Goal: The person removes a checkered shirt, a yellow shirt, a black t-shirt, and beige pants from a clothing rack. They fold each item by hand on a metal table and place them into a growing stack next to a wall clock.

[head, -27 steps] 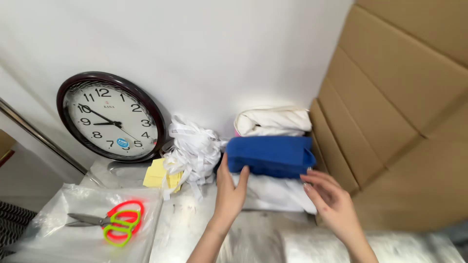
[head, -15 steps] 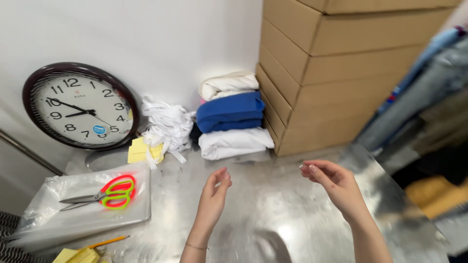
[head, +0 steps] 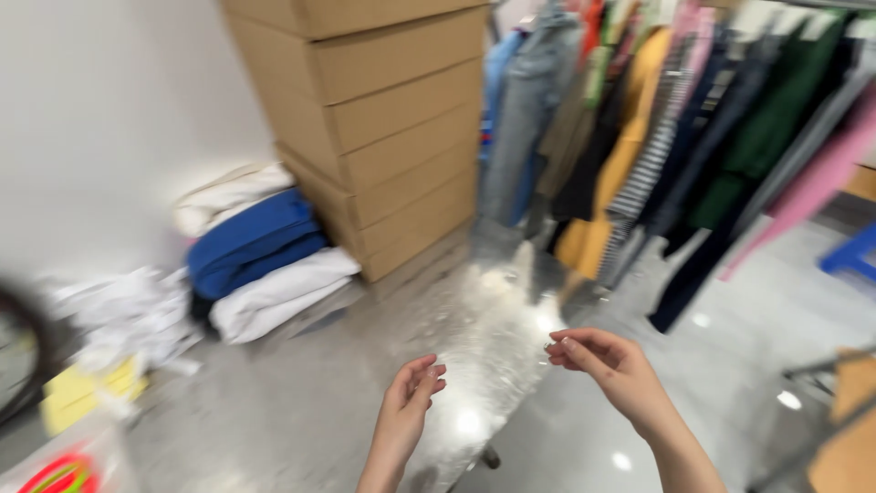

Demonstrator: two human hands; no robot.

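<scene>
My left hand (head: 411,402) hovers over the shiny metal table (head: 301,402), fingers loosely curled and apart, holding nothing. My right hand (head: 607,365) hangs past the table's right end, fingers slightly bent, also holding nothing. A stack of folded cloth sits at the back left: a white piece (head: 224,196) on top, a blue one (head: 251,242) in the middle, another white one (head: 278,297) below. Both hands are well away from the stack. The picture is blurred by motion.
Stacked cardboard boxes (head: 383,119) stand behind the folded cloth. A rail of hanging clothes (head: 693,137) fills the right. Crumpled white cloth (head: 123,315) and yellow pieces (head: 78,393) lie at the left, and a clock's rim (head: 27,356) shows at the edge.
Both hands left the blue folded cloth and pulled back toward me. The view swung right, from the clock and wall to the boxes and clothes rail.
</scene>
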